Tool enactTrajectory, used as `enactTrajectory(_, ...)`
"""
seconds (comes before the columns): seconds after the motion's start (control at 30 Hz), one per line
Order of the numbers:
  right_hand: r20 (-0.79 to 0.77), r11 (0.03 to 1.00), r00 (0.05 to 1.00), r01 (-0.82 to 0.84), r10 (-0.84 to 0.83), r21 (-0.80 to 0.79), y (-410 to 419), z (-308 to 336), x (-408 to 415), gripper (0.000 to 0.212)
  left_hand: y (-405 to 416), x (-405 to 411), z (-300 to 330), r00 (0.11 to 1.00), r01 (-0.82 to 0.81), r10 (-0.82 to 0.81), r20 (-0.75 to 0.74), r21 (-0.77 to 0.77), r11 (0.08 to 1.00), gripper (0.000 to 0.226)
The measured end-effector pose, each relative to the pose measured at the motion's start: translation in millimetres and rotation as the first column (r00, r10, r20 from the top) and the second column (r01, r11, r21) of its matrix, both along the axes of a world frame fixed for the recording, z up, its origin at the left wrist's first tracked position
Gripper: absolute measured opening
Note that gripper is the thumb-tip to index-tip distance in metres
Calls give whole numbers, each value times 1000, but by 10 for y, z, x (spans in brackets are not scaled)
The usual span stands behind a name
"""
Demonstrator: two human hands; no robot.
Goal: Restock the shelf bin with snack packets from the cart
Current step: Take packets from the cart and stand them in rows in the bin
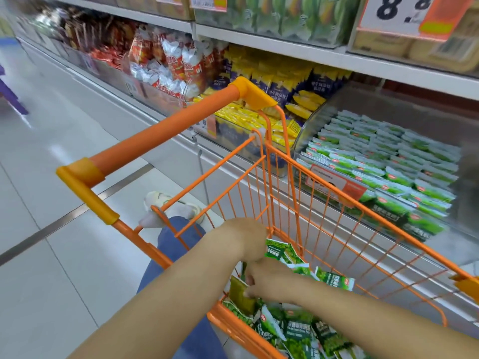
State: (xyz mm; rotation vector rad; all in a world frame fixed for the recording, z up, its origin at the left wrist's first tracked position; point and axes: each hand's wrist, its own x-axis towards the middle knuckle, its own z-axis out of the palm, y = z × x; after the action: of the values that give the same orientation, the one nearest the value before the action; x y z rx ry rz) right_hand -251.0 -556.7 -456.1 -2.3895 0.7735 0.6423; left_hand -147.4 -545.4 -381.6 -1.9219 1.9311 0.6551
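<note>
Orange wire shopping cart (282,177) with an orange tubular push handle (160,130) capped in yellow plastic at both corners, standing just beside a white supermarket shelf unit (259,161). Cart load: a heap of small green foil snack packets (298,330) with white lettering, print too small to read, each bearing a red oval logo. Left hand (243,239): inside the cart at the near-left corner, fingers curled down among the packets; what they close on is hidden behind the hand, so its grip cannot be told. Right hand (269,281): lower in the basket, fingers and thumb pinching an olive-green flat packet (241,294) lying against the cart's near wall. Clear plastic shelf bin (324,117), on the lower shelf beyond the cart: partly filled with rows of matching green-and-white snack packets (388,161), packed on edge; a red-orange price label (334,182) on its front, text illegible through the wires. Neighbouring stock: yellow-and-blue snack packets (259,120) in the next bin, red-and-white wrapped sweets (168,63) farther left. Upper shelf: green-and-yellow packs (280,14) and a white price card (404,11) reading "8.8" with an orange border. Below: pale tiled floor (64,268), a blue-jeaned leg (176,244) and a white sneaker (173,206).
</note>
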Motion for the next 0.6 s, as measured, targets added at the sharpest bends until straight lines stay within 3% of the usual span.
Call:
enactTrajectory(0.13,16,996,996,82,-83,41,-240,456,-93,30,-11,-13,67,991,-93,77,-113,-142,986,32)
enactTrajectory(0.2,76,947,961,247,-267,206,-368,613,-242,24,-7,-24,138,957,-172,105,-270,-235,957,48)
enactTrajectory(0.27,140,819,851,423,-506,389,-473,742,-434,11,14,-33,221,919,-208,75,-387,-315,926,63)
enactTrajectory(0.33,198,681,701,520,-685,516,-575,860,-617,15,50,-57,265,902,-163,-5,-432,-350,923,71)
enactTrajectory(0.47,140,337,390,501,-910,797,-735,1053,-817,17,73,-126,240,902,-77,-117,-415,-423,903,74)
enactTrajectory(0.53,60,220,351,435,-934,873,-728,1099,-823,16,54,-154,252,886,-123,-150,-439,-534,836,61)
enactTrajectory(0.6,55,239,391,439,-919,866,-675,1078,-800,20,49,-157,259,870,-180,-162,-465,-606,775,46)
